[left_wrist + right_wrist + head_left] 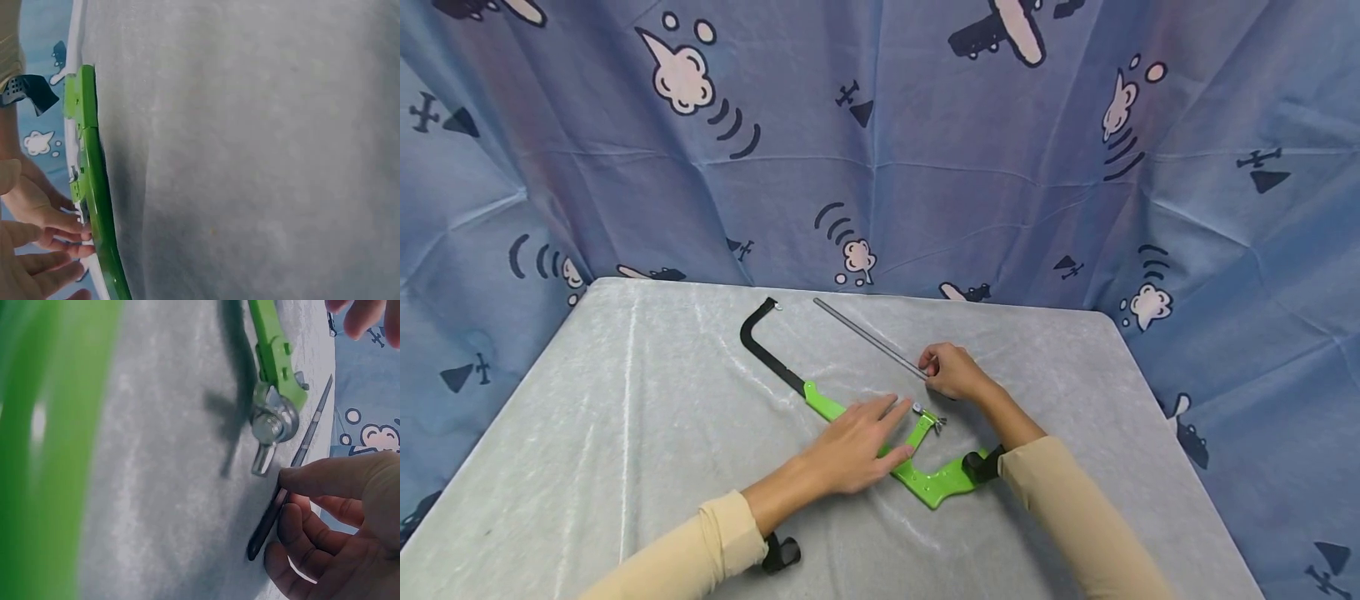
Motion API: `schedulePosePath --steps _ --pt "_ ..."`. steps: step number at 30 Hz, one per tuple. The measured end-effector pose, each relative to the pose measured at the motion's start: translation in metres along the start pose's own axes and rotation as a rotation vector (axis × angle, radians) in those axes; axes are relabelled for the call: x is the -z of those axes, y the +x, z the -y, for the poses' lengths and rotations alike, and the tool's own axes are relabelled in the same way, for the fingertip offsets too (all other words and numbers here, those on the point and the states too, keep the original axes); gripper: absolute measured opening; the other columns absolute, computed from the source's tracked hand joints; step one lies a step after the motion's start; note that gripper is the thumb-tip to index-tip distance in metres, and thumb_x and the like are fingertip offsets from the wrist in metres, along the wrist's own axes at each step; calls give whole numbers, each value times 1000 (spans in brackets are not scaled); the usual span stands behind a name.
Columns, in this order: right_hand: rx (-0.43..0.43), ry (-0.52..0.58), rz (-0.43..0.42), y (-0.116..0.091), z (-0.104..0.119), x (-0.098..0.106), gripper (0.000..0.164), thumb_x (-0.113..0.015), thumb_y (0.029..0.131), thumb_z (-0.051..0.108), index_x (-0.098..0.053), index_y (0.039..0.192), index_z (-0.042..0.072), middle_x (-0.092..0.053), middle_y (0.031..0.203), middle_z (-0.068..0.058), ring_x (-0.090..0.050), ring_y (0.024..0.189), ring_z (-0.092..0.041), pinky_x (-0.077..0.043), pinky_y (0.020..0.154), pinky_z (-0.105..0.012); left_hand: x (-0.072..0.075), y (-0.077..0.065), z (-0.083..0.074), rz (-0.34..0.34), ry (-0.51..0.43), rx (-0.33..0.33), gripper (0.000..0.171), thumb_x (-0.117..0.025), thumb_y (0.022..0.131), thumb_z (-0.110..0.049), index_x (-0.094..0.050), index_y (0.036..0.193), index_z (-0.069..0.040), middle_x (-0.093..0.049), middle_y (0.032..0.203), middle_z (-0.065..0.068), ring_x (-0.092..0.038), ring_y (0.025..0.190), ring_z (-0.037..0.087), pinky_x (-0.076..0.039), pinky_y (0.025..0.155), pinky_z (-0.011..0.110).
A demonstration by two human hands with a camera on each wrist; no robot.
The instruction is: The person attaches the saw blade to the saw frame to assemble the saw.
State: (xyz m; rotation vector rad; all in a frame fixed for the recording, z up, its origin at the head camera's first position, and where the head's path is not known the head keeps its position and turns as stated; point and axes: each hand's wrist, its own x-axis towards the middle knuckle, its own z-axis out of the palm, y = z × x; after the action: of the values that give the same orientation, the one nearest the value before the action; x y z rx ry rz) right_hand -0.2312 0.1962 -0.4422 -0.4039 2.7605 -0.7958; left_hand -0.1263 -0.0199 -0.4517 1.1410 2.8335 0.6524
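Note:
A hacksaw frame (936,485), green at the handle and black along its far arm, lies diagonally on the cloth-covered table. Beyond it lies a thin grey hacksaw blade (868,335), separate from the frame. My right hand (957,372) pinches the blade's near end between thumb and fingers; the right wrist view shows the blade's dark tip (259,540) poking out past the thumb. Above the frame's middle, my left hand (853,450) spreads its fingers loosely and hides part of the green bar. Whether it touches the frame I cannot tell. A metal wing nut (270,428) sits on the frame's short green arm.
Pale grey cloth covers the table (685,467). A blue patterned curtain (790,125) hangs right behind its back edge. Black wrist camera mounts (782,554) sit at both wrists, the right one overlapping the handle's end in the head view.

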Motion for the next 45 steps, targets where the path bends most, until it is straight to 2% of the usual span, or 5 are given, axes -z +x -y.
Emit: schedulePosePath --steps 15,27,32,38,45 --pt "-1 54 8 1 -3 -2 20 -65 75 -11 -65 93 -1 -54 72 -2 -49 63 -15 -42 58 -28 -4 6 -7 48 -138 36 64 -48 102 -44 -40 150 -4 -51 144 15 -49 133 28 -40 108 42" --pt "-11 52 47 2 -1 -1 17 -65 79 -10 -64 93 1 -51 74 -1 -47 67 -16 -41 62 -29 -2 9 -7 125 -292 95 64 -46 103 -44 -35 153 -5 -47 149 13 -44 137 24 -37 110 39" --pt "15 51 42 2 -1 -1 15 -64 78 -10 -62 89 0 -52 74 -2 -48 67 -16 -41 61 -29 -2 11 -6 130 -332 102 63 -47 103 -42 -36 153 -6 -47 150 12 -43 138 23 -36 111 39" --pt "32 54 20 0 -1 1 7 -61 83 -6 -62 86 0 -55 71 -3 -49 64 -16 -41 60 -30 -3 15 -4 123 -360 87 62 -46 103 -42 -38 151 -3 -47 150 12 -44 137 23 -36 111 37" --pt "59 59 39 2 -2 1 10 -61 85 -4 -68 91 -1 -61 75 -4 -53 68 -15 -45 65 -30 -4 20 -1 138 -447 104 61 -49 102 -39 -41 148 1 -61 133 14 -57 123 23 -45 102 37"
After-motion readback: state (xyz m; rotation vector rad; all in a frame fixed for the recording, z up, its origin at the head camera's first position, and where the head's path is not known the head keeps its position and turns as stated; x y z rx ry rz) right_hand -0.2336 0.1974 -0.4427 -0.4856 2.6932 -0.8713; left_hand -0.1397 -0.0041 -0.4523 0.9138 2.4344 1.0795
